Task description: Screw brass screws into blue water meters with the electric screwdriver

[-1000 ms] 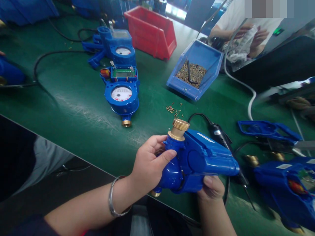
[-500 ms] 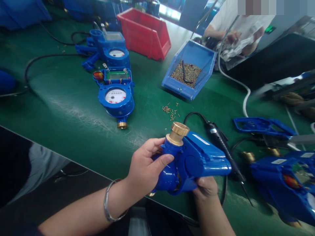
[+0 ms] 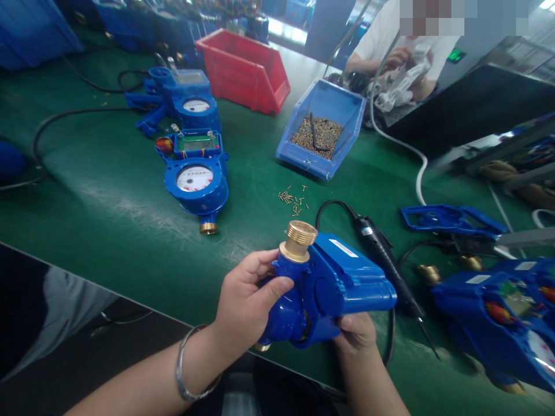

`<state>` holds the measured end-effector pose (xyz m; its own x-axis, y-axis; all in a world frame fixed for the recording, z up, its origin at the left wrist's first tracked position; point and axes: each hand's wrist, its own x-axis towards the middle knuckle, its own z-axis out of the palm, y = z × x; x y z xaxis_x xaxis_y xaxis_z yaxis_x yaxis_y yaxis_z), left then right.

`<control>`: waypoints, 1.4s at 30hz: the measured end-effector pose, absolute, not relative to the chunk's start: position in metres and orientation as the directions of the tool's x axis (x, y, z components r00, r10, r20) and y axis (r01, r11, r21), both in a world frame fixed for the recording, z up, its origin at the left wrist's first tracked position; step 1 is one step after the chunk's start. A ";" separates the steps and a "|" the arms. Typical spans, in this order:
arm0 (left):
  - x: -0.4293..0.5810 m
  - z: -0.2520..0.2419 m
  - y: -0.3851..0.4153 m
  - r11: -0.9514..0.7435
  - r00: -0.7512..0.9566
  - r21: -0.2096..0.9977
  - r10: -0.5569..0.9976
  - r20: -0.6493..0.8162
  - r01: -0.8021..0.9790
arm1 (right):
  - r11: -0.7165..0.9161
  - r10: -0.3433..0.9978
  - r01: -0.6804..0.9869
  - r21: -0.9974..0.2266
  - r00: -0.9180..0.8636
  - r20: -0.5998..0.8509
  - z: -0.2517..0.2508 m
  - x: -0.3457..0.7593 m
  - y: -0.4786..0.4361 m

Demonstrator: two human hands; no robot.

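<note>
1. Blue meter (image 3: pixel 323 286): held tilted over the near edge of the bench (image 3: pixel 130 225), one threaded brass fitting (image 3: pixel 299 237) pointing up.
2. Left hand (image 3: pixel 247 300): closed round the body (image 3: pixel 281 318) just below that fitting, thumb across the front.
3. Right hand (image 3: pixel 358 329): holding the housing (image 3: pixel 351 283) from below, thumb at its lower edge. Fingers hidden, so can't judge how firm that grip is.
4. Weight: probably heavy for its size, biased toward body and brass; housing looks lighter. Two hands make sense.
5. Stiffness: rigid throughout, shouldn't give under a squeeze.
6. Slip: glossy blue surface, likely slick. Threads would grip better but could get dinged.
7. Fragile side: housing looks like plastic; wouldn't carry the full load by it.
8. Best hold: neck under the brass, plus a palm under the housing.
9. Nearby: power screwdriver (image 3: pixel 385 263) just beside the housing, loose screws (image 3: pixel 285 197) beyond the fitting.
</note>
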<state>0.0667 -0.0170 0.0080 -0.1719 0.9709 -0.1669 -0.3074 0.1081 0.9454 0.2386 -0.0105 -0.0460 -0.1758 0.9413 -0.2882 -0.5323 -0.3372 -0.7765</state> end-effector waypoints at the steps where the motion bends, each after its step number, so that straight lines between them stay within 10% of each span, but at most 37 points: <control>1: 0.067 0.008 -0.017 0.113 -0.180 0.944 0.968 -0.175 -0.310 | -0.345 0.938 -0.557 -0.756 -0.175 -0.300 -0.044 0.238 -0.011; 21: 0.066 0.002 -0.020 0.005 -0.197 0.976 0.979 -0.049 -0.216 | -0.280 0.952 -0.520 -0.807 -0.256 -0.166 -0.021 0.229 -0.012; 42: 0.059 0.035 -0.010 0.320 0.057 0.879 0.945 -0.321 -0.354 | -0.528 0.849 -0.510 -0.679 -0.341 -0.403 -0.038 0.223 0.003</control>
